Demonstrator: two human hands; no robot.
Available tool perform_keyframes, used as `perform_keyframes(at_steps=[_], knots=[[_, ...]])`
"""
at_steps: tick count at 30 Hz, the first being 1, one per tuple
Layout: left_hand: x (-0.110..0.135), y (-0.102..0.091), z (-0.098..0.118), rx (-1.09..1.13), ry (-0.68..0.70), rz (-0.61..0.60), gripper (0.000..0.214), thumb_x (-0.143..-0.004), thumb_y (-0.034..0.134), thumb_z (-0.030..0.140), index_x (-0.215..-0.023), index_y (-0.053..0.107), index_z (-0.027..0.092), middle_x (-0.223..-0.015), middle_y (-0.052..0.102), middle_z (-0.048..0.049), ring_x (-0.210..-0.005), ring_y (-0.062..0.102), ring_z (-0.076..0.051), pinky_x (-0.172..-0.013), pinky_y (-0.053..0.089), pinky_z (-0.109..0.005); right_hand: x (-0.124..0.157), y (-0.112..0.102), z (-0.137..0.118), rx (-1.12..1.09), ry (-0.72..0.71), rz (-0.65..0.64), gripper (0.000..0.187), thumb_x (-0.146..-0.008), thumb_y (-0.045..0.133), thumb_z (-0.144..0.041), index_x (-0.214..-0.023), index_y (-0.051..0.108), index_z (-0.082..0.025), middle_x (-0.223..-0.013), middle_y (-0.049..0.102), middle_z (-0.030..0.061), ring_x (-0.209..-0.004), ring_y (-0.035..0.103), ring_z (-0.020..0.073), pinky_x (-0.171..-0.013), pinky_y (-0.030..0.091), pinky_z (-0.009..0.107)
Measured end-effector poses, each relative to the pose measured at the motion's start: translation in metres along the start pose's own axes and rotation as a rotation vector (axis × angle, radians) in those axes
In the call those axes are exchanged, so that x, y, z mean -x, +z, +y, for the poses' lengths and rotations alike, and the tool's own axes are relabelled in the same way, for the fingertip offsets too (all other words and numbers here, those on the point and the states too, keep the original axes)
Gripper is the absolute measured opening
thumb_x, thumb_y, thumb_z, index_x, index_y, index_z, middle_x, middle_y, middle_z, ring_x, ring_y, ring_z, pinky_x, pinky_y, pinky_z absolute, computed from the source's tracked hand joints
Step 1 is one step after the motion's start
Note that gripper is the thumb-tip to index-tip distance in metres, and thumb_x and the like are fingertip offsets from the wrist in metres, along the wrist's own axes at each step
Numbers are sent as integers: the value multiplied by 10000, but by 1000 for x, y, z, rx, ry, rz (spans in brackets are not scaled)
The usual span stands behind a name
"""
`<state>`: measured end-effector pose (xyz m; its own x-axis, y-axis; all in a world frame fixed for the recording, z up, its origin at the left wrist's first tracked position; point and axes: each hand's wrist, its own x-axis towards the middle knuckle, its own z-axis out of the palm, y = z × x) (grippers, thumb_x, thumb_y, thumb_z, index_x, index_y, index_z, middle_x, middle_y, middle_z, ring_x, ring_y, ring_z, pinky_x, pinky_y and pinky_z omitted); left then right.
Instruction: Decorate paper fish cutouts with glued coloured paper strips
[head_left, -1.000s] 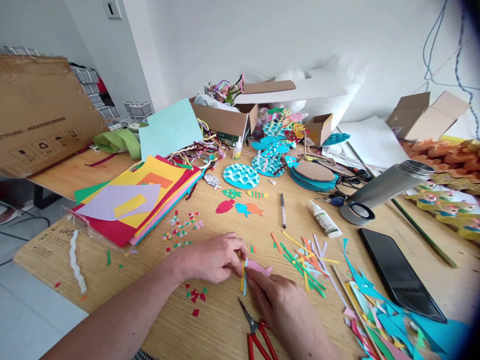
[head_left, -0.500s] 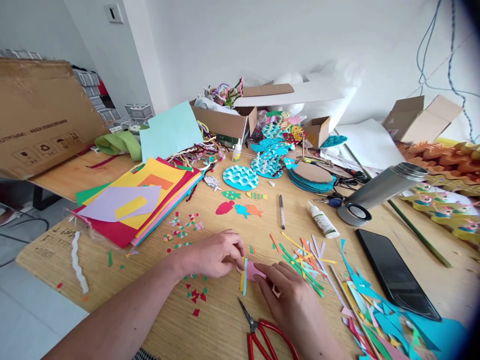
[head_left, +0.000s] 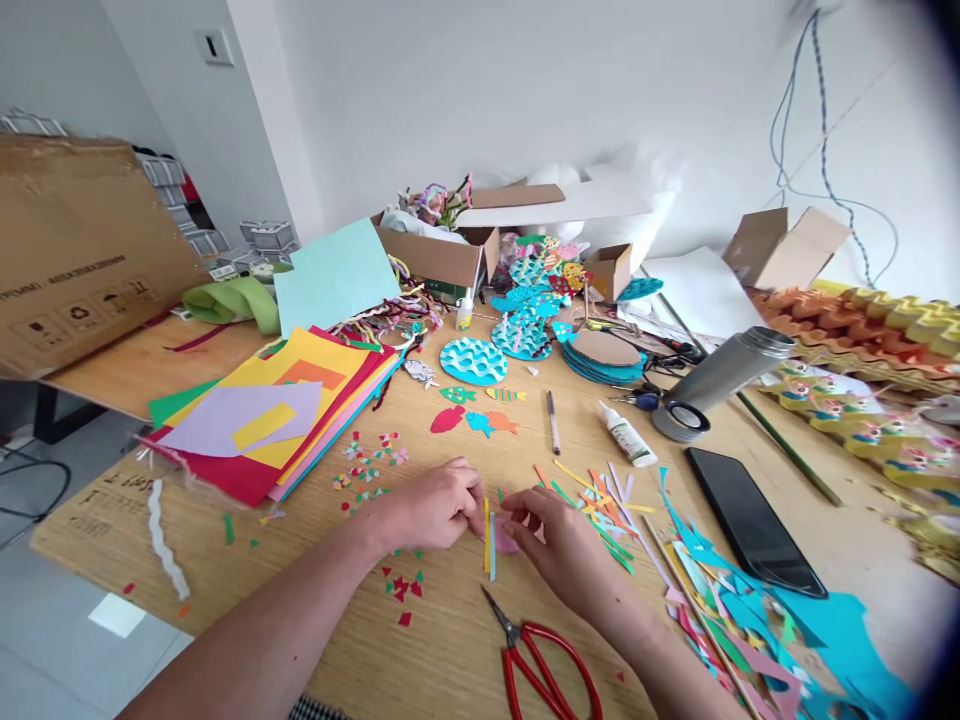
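Note:
A small pink paper piece (head_left: 507,537) is between my hands, low over the table, with a yellow paper strip (head_left: 486,540) and a light blue paper strip (head_left: 492,550) lying across it. My left hand (head_left: 439,505) is closed, its fingertips pinching at the left edge of the piece beside the yellow strip. From the right, my right hand (head_left: 551,540) grips the pink paper with thumb and fingers. Red-handled scissors (head_left: 517,640) lie just below, blades pointing up and left. Tiny red and green paper scraps (head_left: 401,585) are scattered under my left wrist.
Coloured paper sheets (head_left: 259,410) are stacked at left. Paper fish (head_left: 448,420), a pen (head_left: 553,422) and a glue bottle (head_left: 626,435) lie beyond my hands. Rightward are loose strips (head_left: 600,500), a phone (head_left: 754,520), a metal flask (head_left: 724,380) and blue offcuts (head_left: 847,640).
The view has swung slightly to the right. My right fingers have shifted on the pink piece, covering it differently; the yellow strip now stands closer alongside the light blue one.

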<state>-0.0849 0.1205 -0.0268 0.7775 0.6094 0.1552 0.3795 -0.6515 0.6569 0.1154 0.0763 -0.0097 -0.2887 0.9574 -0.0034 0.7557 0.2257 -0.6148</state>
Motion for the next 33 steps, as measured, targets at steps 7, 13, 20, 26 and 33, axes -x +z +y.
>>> perform_keyframes(at_steps=[7,13,20,26,33], knots=[[1,-1,1,-39,5,-4,336,-716,549,-23,-779,756,234,-782,601,-26,-857,549,-167,-779,452,-267,-21,4,-5,148,-32,-131,184,-768,601,-124,-945,634,-159,-948,621,65,-814,602,156,-718,437,252],[2,0,1,-51,25,20,329,-701,567,-19,-779,759,237,-810,630,-31,-879,557,-173,-796,452,-276,-34,2,-15,254,-66,-210,138,-750,648,-127,-882,634,-163,-852,645,38,-790,592,156,-678,408,234],[0,-3,5,-47,13,5,353,-687,555,-41,-776,760,233,-777,658,-15,-866,565,-167,-792,447,-264,-47,0,-17,285,-28,-296,40,-762,629,-144,-771,660,-168,-774,694,37,-730,608,154,-604,390,220],[0,-5,6,-58,-16,-14,354,-691,558,-38,-787,760,236,-791,664,-10,-860,568,-157,-782,446,-248,-54,1,-14,306,18,-354,56,-743,634,-167,-784,670,-179,-803,710,49,-756,629,178,-588,388,227],[1,-7,9,-86,-38,-27,351,-700,552,-29,-802,763,233,-789,650,-18,-857,567,-155,-763,443,-237,-53,-3,-15,297,35,-362,108,-743,588,-118,-787,663,-182,-807,704,41,-748,618,166,-589,378,222]])
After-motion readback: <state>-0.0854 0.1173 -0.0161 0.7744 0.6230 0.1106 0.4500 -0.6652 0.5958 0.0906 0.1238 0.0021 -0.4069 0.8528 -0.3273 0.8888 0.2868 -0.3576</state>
